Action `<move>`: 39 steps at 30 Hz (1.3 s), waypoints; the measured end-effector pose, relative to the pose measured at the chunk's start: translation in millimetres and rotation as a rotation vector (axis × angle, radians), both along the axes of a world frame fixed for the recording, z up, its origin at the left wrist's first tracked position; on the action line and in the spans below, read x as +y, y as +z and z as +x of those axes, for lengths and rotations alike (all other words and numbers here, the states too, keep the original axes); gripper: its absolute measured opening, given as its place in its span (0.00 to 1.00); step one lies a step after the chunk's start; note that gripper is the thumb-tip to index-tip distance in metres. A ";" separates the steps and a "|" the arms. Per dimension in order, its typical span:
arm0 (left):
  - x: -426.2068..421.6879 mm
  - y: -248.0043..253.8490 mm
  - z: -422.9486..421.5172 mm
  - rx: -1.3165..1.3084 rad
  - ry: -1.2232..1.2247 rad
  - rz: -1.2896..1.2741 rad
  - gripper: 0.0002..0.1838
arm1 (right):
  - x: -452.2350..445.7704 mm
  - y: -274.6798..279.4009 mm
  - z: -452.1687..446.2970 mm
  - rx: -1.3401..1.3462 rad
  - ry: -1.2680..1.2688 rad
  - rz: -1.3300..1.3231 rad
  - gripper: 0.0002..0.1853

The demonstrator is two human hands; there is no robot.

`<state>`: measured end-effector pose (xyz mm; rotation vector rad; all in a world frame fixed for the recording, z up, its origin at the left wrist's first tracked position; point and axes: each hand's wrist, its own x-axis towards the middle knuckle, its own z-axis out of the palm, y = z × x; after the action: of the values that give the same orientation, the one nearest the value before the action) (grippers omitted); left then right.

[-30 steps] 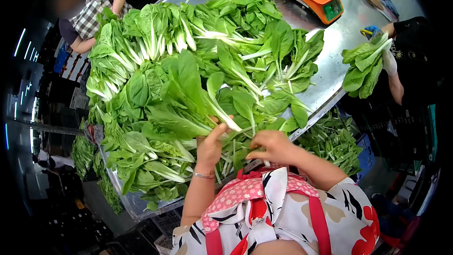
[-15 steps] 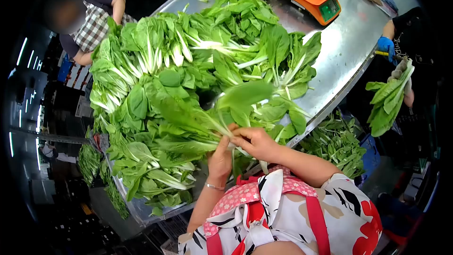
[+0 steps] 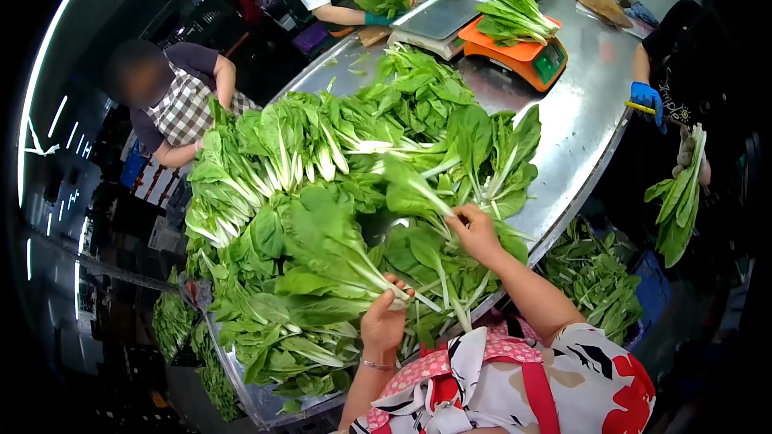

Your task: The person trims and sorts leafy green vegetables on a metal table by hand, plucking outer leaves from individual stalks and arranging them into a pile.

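Note:
My left hand (image 3: 384, 320) is closed around the white stem ends of a bunch of leafy greens (image 3: 330, 253), whose leaves point up and to the left over the pile. To the right and farther up, my right hand (image 3: 476, 233) pinches the pale stem of a single green (image 3: 418, 189) at the pile's near right part. Around both hands spreads the large heap of greens (image 3: 273, 141) on the metal table (image 3: 567, 161). Some loose stems lie between my hands and the table's near edge.
An orange scale (image 3: 523, 56) bearing greens and a grey scale (image 3: 441, 16) stand at the back. A co-worker in a checked apron (image 3: 193, 112) is at left, another at the back, one with a blue glove (image 3: 647, 100) at right. More greens (image 3: 591, 281) lie below the table's right edge.
My right hand has moved away from my left, up and right, and taken hold of a stem. My left hand still holds its bunch. The view has tilted up, showing the co-worker behind.

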<state>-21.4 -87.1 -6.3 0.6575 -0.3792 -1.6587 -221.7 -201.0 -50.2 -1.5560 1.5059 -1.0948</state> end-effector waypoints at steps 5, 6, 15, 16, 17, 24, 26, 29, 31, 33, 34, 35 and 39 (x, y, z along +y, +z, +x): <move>-6.3 22.6 -16.7 -0.141 0.090 0.069 0.22 | 22.9 -2.2 -3.8 -0.619 0.051 0.357 0.15; -5.9 19.2 -17.4 -0.129 0.077 0.095 0.22 | 25.1 2.8 -4.6 -0.691 0.082 0.414 0.15; -16.5 -8.1 -26.1 -0.013 0.075 0.120 0.26 | 45.4 -7.6 -2.3 -0.823 0.107 0.475 0.15; -16.0 -9.0 -28.6 0.006 0.076 0.112 0.25 | 47.9 -8.6 -1.1 -0.824 0.108 0.487 0.15; -16.9 -9.1 -31.7 0.005 0.062 0.113 0.24 | 49.4 -9.3 -0.2 -0.788 0.127 0.469 0.15; -22.9 -26.9 -47.7 -0.247 0.061 0.122 0.24 | 67.3 -6.7 12.3 -0.157 0.217 -0.062 0.13; -18.7 -31.6 -47.8 -0.265 0.092 0.119 0.23 | 72.5 13.9 13.7 -0.045 0.296 -0.119 0.14; -16.3 -39.3 -39.9 -0.392 0.130 0.124 0.20 | 78.4 19.8 19.8 0.009 0.337 -0.123 0.15; -13.1 -35.5 -35.5 -0.323 0.133 0.156 0.19 | 76.8 18.6 21.0 -0.136 0.387 0.006 0.16; -11.1 -38.0 -32.8 -0.326 0.128 0.132 0.18 | 76.9 20.0 22.8 -0.309 0.429 0.210 0.16; -10.1 -39.1 -31.6 -0.331 0.120 0.107 0.18 | 78.4 19.1 25.4 -0.305 0.431 0.211 0.16; -9.4 -38.9 -30.3 -0.328 0.120 0.107 0.18 | 80.3 17.1 28.6 -0.281 0.409 0.112 0.15; -6.5 -16.4 -31.2 -0.260 0.133 0.066 0.16 | 84.6 20.9 34.4 -0.203 0.286 -0.055 0.14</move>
<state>-52.5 -93.6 -22.7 0.9327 -0.4583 -1.4680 -187.2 -116.4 -29.3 -1.5873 1.0894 -1.0966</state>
